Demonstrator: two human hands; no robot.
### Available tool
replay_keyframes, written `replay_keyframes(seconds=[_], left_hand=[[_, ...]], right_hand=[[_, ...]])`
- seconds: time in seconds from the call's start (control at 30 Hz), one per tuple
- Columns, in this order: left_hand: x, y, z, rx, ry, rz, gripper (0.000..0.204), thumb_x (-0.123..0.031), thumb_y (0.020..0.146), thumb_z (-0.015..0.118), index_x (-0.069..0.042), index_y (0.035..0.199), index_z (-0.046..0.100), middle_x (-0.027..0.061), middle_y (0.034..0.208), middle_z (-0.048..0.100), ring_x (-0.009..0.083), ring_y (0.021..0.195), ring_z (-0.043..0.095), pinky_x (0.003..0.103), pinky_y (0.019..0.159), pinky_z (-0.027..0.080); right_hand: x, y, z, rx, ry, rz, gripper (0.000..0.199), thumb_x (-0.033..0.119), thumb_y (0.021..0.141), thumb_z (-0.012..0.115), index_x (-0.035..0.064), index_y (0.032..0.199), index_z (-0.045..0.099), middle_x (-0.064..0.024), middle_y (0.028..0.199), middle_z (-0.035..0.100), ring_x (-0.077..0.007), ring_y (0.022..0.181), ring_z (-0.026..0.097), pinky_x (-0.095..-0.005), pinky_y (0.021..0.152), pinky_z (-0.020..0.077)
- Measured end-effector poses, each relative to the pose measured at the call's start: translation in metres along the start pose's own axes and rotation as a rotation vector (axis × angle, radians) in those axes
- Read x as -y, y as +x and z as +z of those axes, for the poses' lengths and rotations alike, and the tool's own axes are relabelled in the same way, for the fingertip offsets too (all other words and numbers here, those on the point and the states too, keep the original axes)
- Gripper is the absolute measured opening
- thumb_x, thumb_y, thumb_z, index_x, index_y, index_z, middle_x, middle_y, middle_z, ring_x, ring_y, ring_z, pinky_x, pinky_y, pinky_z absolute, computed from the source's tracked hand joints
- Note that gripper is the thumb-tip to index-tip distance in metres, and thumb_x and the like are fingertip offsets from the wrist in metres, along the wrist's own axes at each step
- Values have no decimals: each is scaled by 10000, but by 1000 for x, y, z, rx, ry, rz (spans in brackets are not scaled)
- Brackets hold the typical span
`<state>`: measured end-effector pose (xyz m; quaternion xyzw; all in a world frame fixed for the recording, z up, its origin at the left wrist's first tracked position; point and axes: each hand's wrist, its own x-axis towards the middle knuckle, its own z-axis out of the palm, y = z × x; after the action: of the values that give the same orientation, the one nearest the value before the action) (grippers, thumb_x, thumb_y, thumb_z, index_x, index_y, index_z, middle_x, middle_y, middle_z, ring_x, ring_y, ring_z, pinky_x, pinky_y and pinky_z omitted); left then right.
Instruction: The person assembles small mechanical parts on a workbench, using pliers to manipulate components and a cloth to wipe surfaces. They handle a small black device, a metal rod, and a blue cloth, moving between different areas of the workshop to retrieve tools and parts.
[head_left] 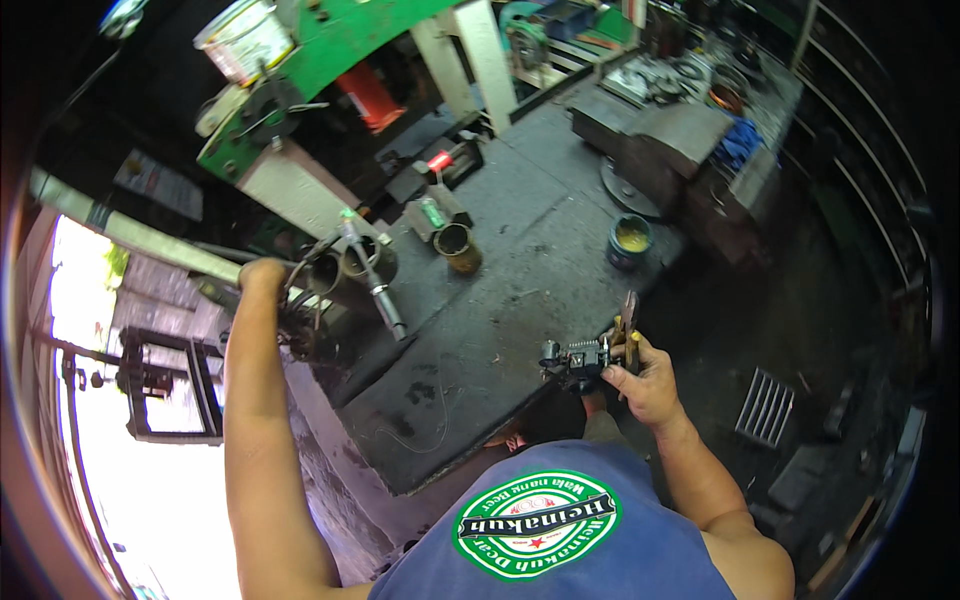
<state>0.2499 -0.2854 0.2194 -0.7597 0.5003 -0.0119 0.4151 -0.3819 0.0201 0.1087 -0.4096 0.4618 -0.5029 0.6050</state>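
My left arm stretches out to the far left side of the workbench (500, 320). There my left hand (262, 274) is beside metal cans (326, 272) that hold tools, its fingers bent away and hidden. A tool with a grey shaft (380, 298) leans out of the cans, to the right of that hand. Near the bench's front right edge, my right hand (652, 385) is closed around pliers (627, 318) with yellowish handles, jaws pointing up. Also at its fingers is a small black mechanical part (580, 357) with metal bits; how it is gripped is partly hidden.
A rusty can (458, 250) stands mid-bench, and a dark tin with yellow contents (630, 242) sits near the right edge. Behind it is a large bench vise (670, 150). A green machine frame (350, 45) rises at the back left. Loose parts (680, 80) and a blue rag (738, 143) lie far right.
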Motion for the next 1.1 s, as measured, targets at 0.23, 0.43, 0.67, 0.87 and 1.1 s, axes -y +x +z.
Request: replay_keyframes(seconds=[0.23,0.43,0.67,0.87,1.1], left_hand=[[5,7,16,24,51,-80,357,-328,948,764,-157,1247,857,117,1380,785,295,1300,723,474,1071,553],[-2,3,23,-195,40,-48,314,-112,890,786,-52,1190,855,218,1305,794,375,1226,776,461,998,635],[-18,-92,-22,-717,-364,36,346,-265,989,767,-33,1245,775,227,1231,791,453,1134,766,525,968,619],[-171,-326,17,-767,-1291,656,815,-162,691,982,-35,1433,669,166,1432,683,355,1340,656,467,1176,508],[-271,-380,86,40,-2291,646,826,-203,803,1011,-27,1480,570,106,1334,707,185,1224,674,370,1086,541]], right_hand=[[-13,-9,-27,-160,51,-123,334,192,938,894,-7,1123,699,-50,1228,691,-123,1014,644,-293,828,561],[-7,9,-36,-128,205,31,349,190,933,905,10,1160,711,-15,1140,695,-98,999,630,-276,879,538],[-3,34,-39,0,403,163,312,90,962,858,-22,1216,717,-53,1086,748,-112,934,683,-270,844,567],[3,58,3,182,555,284,274,99,973,854,19,1206,734,-20,1039,753,-81,857,663,-237,756,538],[15,68,56,406,348,364,282,207,1041,794,36,1257,732,-58,1162,753,-127,988,695,-281,837,553]])
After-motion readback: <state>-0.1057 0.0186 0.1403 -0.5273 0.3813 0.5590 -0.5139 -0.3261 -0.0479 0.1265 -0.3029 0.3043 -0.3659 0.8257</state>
